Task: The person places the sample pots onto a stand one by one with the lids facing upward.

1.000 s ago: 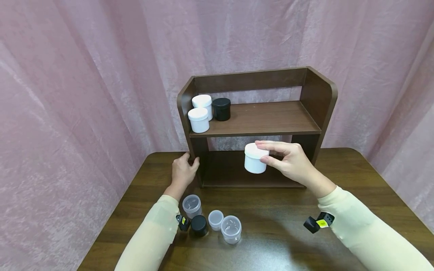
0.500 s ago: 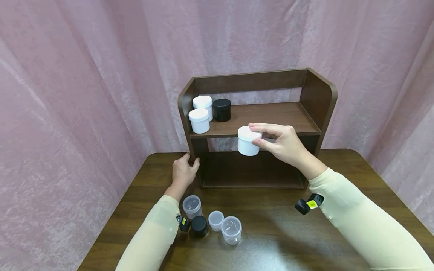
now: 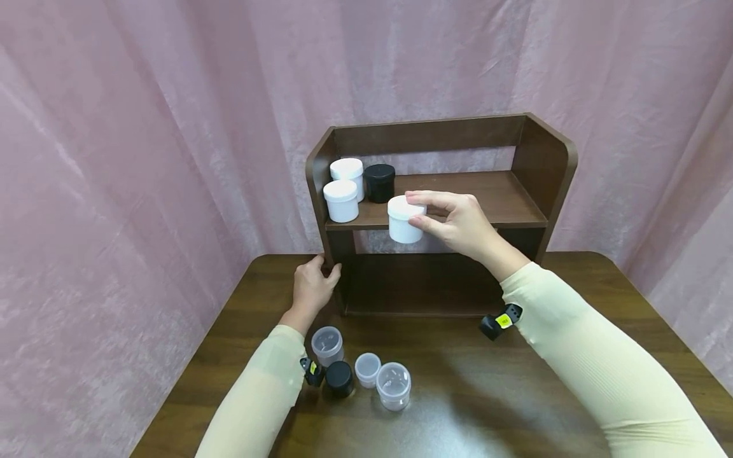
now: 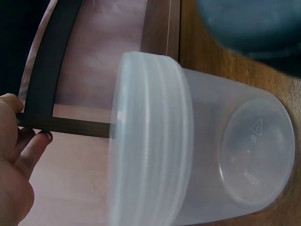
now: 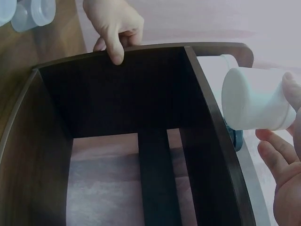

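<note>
white lidded jar [image 3: 404,224] in the air, upright, lid up, at the front edge of the upper shelf [image 3: 487,181]; cannot tell whether it touches that edge. right hand [image 3: 452,219] holds it in a pinch, thumb on the side of the jar, a finger at the lid.

left hand [image 3: 313,284] low down, gripping the left side panel [image 3: 317,172] of the brown shelf unit [image 3: 544,168]: thumb on the inner face, other fingers round the outer side, as the right wrist view shows it.

on the upper shelf, left end: rear white jar [image 3: 347,170] at the back, front white jar [image 3: 342,202] before it and near the side panel, shelved black jar [image 3: 380,183] just right of the rear one. all upright, lids on.

on the tabletop [image 3: 458,407], in front of the shelf unit, a loose group by the left wrist: translucent tub [image 3: 328,343] nearest the hand, lower black jar [image 3: 340,379] just this side of it, small translucent jar [image 3: 368,369] to the right, clear jar [image 3: 394,387] just beside that. the tub looms large in the left wrist view (marks on its base, too faint to read fully).

cream sleeves [image 3: 578,343] on both arms, a dark wrist camera [image 3: 504,320] with a yellow label on each. behind everything, pink curtain [image 3: 172,127], hanging in soft folds
</note>
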### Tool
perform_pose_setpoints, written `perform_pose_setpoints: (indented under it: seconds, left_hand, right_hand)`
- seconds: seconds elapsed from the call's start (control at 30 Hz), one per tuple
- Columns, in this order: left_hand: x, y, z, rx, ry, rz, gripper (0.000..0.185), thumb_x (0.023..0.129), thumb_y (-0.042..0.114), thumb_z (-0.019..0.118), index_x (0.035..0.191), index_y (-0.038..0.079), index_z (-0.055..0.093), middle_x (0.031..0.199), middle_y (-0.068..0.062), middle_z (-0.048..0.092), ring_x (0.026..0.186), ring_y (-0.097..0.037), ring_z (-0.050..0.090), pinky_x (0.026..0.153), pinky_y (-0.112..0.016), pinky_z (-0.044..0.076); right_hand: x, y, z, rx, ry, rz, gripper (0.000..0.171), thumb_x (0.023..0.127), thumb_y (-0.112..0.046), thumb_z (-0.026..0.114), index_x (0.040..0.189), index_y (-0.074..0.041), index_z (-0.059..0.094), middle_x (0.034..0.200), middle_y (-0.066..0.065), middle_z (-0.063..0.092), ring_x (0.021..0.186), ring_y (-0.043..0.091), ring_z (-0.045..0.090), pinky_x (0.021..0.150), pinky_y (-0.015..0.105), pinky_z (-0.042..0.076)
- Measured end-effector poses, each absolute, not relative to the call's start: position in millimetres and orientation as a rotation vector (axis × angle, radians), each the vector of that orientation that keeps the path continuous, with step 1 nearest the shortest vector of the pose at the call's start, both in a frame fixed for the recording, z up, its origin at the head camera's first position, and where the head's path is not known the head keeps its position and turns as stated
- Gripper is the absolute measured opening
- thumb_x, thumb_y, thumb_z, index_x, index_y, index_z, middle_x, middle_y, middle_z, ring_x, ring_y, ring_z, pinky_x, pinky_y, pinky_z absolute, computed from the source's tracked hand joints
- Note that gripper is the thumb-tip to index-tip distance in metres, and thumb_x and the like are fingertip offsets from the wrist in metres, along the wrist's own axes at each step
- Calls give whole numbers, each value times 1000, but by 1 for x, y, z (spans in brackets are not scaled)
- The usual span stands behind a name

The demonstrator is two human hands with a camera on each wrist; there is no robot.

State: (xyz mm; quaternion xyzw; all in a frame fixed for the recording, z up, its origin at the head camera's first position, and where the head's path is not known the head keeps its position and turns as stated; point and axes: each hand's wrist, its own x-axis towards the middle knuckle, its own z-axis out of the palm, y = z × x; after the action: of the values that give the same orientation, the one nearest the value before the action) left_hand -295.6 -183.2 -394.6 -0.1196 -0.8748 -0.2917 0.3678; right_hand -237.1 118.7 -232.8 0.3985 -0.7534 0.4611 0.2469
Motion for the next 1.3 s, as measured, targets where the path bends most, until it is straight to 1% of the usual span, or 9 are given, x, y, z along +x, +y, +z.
perform_pose_setpoints:
  seconds: [0.1,0.27,0.37,0.5,0.7,0.9,1.0,1.17,1.3]
  left_hand:
    - [-297,-183,-392,-327,-2252,-743,21,83,21,72,80,1,66,70,-16,68,62,-37,63,57,-44,48]
    - [-298,-182,-392,-335,-2253,-739,25,84,21,73,71,1,64,64,-15,66,58,-36,60,55,-44,47]
    - [-299,-184,-394,-338,-2249,-752,25,83,19,73,70,1,64,63,-14,65,56,-33,59,54,-43,47]
    - [-300,-186,-397,-337,-2234,-757,20,83,18,74,73,3,66,67,-14,68,60,-35,63,57,-44,49]
    - [-301,-189,-399,-335,-2188,-742,18,81,17,73,72,3,67,65,-15,68,61,-39,63,57,-47,48]
    - [-300,-193,-400,-340,-2161,-722,17,80,15,73,69,4,67,58,-8,66,55,-33,62,51,-43,47]
    - [-300,-195,-400,-339,-2158,-719,17,80,15,72,68,4,66,57,-7,65,53,-31,61,50,-42,46]
    - [-299,-197,-400,-327,-2177,-723,17,81,17,72,70,4,67,58,-8,66,55,-33,62,52,-43,47]
    - [-298,-198,-400,-317,-2196,-737,18,82,17,71,72,3,68,61,-11,67,57,-33,63,53,-44,47]
  right_hand:
    - [-250,115,-237,1073,-2043,1295,34,80,3,73,113,8,66,121,21,63,108,31,63,85,34,51]
    - [-276,109,-248,1016,-2051,1351,35,81,-4,75,115,0,69,123,12,64,106,23,65,85,28,51]
    - [-284,105,-250,994,-2067,1330,35,81,-8,76,115,-2,69,123,10,65,106,22,65,85,28,51]
    - [-293,98,-252,977,-2084,1303,36,82,-13,76,116,-4,69,122,9,65,105,20,65,85,28,51]
    - [-298,89,-248,958,-2150,1293,39,83,-16,75,120,-5,67,127,8,62,105,16,65,85,24,50]
    - [-303,82,-246,933,-2197,1286,40,84,-18,75,121,-7,67,128,6,62,104,15,66,85,24,50]
    - [-305,79,-245,925,-2203,1292,39,84,-18,75,120,-8,67,128,6,62,104,16,66,85,25,51]
    - [-309,73,-244,920,-2206,1302,38,83,-16,76,119,-6,68,129,7,61,106,18,65,87,27,50]
    - [-312,71,-242,912,-2223,1269,38,82,-18,77,119,-8,69,128,6,62,107,16,64,88,28,50]
